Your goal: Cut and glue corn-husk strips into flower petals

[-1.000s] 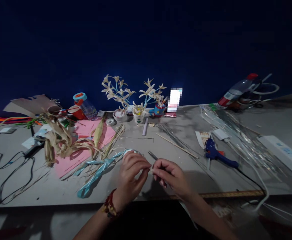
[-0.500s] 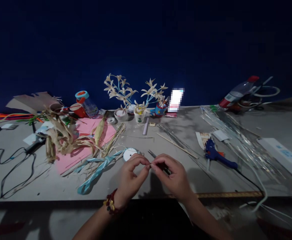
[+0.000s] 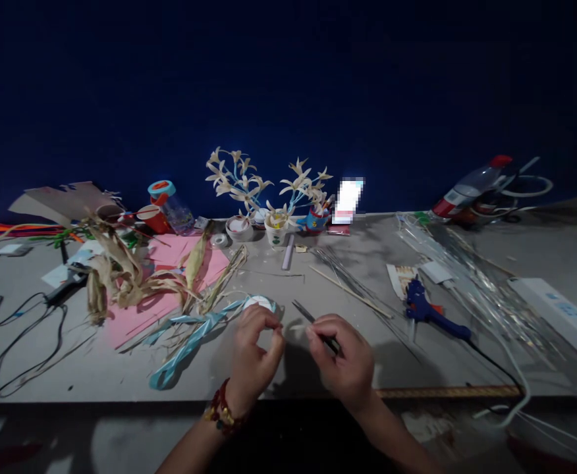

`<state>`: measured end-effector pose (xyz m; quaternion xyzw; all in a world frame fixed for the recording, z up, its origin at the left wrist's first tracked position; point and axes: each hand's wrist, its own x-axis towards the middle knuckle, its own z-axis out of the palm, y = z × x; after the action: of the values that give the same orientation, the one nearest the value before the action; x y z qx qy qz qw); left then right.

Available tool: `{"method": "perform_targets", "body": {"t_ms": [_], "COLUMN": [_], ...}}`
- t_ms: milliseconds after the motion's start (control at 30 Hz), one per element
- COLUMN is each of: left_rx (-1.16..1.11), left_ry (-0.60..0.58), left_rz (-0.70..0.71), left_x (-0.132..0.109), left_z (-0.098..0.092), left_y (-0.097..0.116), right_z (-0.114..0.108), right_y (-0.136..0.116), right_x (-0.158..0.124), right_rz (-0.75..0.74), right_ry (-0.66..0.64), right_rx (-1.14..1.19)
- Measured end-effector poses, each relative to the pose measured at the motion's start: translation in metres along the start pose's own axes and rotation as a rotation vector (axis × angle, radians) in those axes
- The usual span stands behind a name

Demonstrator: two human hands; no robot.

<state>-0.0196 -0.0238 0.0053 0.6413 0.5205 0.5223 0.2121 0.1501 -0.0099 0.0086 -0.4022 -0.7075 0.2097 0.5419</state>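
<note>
My left hand (image 3: 259, 345) is raised over the front middle of the table, thumb and fingers closed in a pinch. Whatever may be between those fingertips is too small to make out. To its right, my right hand (image 3: 345, 355) also pinches, its fingertips pointing toward the left hand. A faint pale sliver shows near them, too blurred to name. A slim pointed metal tool (image 3: 304, 311) with a dark handle lies under my right hand, partly hidden by it. Just behind my left hand is a white spool (image 3: 259, 303), next to light blue ribbon (image 3: 184, 359).
Dried husks (image 3: 125, 283) and pink paper (image 3: 214, 263) lie at left. Pale flowers stand in a white cup (image 3: 275, 234) at the back. A blue glue gun (image 3: 431, 313), thin wires (image 3: 345, 280), plastic-wrapped strips (image 3: 486, 289) and a power strip (image 3: 560, 309) are at right.
My hands, whose fingertips met half a second ago, have moved apart, the left going left and the right slightly right and down. The pointed tool keeps its place.
</note>
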Motion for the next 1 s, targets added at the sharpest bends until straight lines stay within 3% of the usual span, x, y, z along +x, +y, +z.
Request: {"method": "perform_targets", "body": {"t_ms": [100, 233, 433, 600, 800, 1000], "left_rx": [-0.037, -0.012, 0.012, 0.02, -0.095, -0.101], "left_ry": [-0.057, -0.189, -0.117, -0.012, -0.211, -0.144], "left_rz": [-0.012, 0.089, 0.09, 0.003, 0.034, 0.019], "left_x": [0.003, 0.012, 0.011, 0.008, 0.018, 0.014], "left_z": [-0.006, -0.004, 0.007, -0.001, 0.0, 0.011], "left_y": [0.003, 0.014, 0.014, 0.003, 0.021, 0.019], "right_z": [-0.002, 0.0, 0.001, -0.005, 0.0, 0.003], "right_y": [0.0, -0.003, -0.004, 0.002, -0.003, -0.001], "right_x": [0.004, 0.006, 0.001, 0.002, 0.007, 0.001], "right_rz": [0.025, 0.04, -0.052, -0.034, -0.045, -0.074], "right_ry": [0.006, -0.043, 0.007, 0.104, 0.034, 0.058], "right_rx": [0.021, 0.021, -0.011, -0.001, 0.039, 0.02]}}
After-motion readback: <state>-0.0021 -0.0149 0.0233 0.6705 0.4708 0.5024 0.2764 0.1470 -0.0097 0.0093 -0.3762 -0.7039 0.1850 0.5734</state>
